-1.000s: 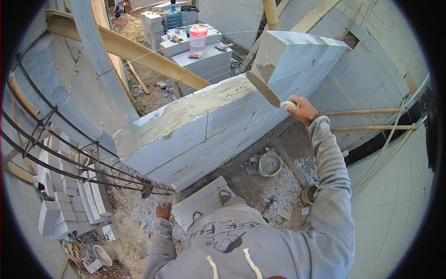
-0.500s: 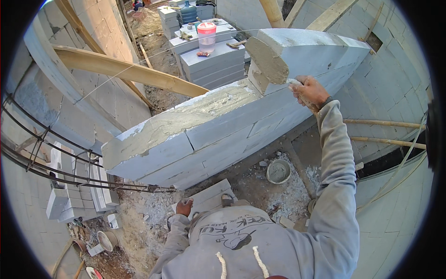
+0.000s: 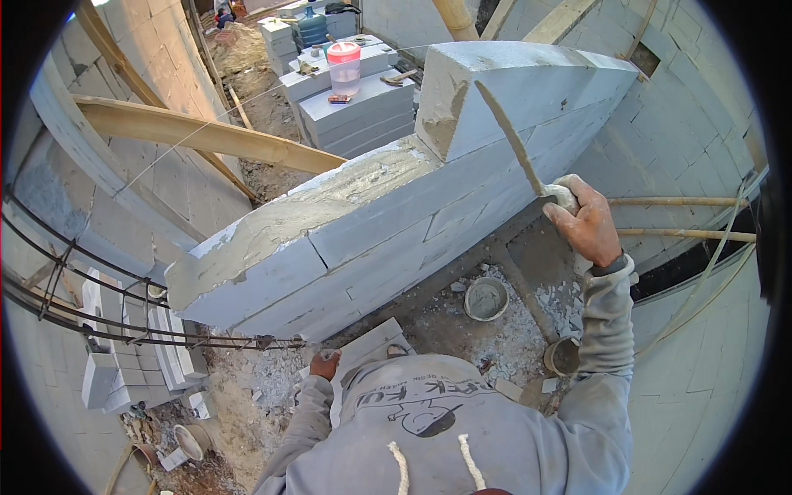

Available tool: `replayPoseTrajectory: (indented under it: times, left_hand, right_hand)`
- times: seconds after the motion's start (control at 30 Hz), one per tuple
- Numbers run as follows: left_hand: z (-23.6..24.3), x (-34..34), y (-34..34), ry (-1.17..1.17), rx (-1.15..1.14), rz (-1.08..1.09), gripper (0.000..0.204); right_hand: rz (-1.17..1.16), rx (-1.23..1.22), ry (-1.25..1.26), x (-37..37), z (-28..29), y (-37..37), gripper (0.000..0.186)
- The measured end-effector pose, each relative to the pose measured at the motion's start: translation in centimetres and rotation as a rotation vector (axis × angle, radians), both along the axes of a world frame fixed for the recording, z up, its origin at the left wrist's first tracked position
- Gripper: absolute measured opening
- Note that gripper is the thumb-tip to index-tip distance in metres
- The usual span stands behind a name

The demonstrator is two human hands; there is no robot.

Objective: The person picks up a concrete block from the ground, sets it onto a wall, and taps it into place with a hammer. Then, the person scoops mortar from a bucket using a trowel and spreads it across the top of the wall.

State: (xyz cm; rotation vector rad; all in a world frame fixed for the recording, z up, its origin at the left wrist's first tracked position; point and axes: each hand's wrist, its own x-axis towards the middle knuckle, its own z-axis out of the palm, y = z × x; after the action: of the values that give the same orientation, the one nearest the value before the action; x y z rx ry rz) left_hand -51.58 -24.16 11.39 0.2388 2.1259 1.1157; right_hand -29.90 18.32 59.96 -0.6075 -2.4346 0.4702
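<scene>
My right hand [image 3: 589,219] is wrapped round the handle of a trowel [image 3: 515,140]. Its mortar-smeared blade points up and away, seen nearly edge-on, in front of the upper block's near face. That pale block [image 3: 536,78] stands on top of a low wall of light blocks [image 3: 388,227]. Wet grey mortar [image 3: 330,198] covers the wall's top from its left end to the block, and some sticks to the block's end face. Down by my body, my left hand [image 3: 325,364] has curled fingers, and nothing shows in it.
A thin string line [image 3: 194,132] crosses above the wall. Curved rebar [image 3: 62,260] and a wooden brace [image 3: 206,136] stand at left. Beyond are stacked blocks [image 3: 355,115] with a red-lidded container [image 3: 344,68]. Mortar buckets [image 3: 486,299] sit on the debris-strewn floor.
My right hand has drawn the trowel back and right, off the block's end, and turned the blade from flat to edge-on. My left hand stays low beside my body.
</scene>
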Motion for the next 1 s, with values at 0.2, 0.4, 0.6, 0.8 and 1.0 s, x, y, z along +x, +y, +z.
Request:
replayPoseTrajectory:
  times: [0.2,0.4,0.6,0.8,1.0]
  left_hand:
    - [2.7,-1.8,2.3,0.213,-0.099,-0.087,0.04]
    - [2.6,-1.9,3.2,0.141,0.004,-0.102,0.039]
    - [-0.5,0.0,-2.4,-0.021,-0.074,-0.117,0.037]
    - [-4.1,-0.7,-5.0,-0.078,-0.042,-0.02,0.032]
    - [-8.1,-2.6,-3.2,-0.092,0.011,0.054,0.028]
  right_hand:
    - [-0.123,0.597,-0.185,-6.4,1.3,-2.4,0.026]
    - [-0.354,0.779,-0.415,-11.6,1.5,1.8,0.014]
    - [-0.549,0.617,-0.483,-7.4,-0.1,2.3,0.015]
    - [-0.821,0.437,-0.608,8.4,-5.7,4.7,0.019]
    - [-0.874,-0.031,-0.726,16.7,-21.9,9.8,0.028]
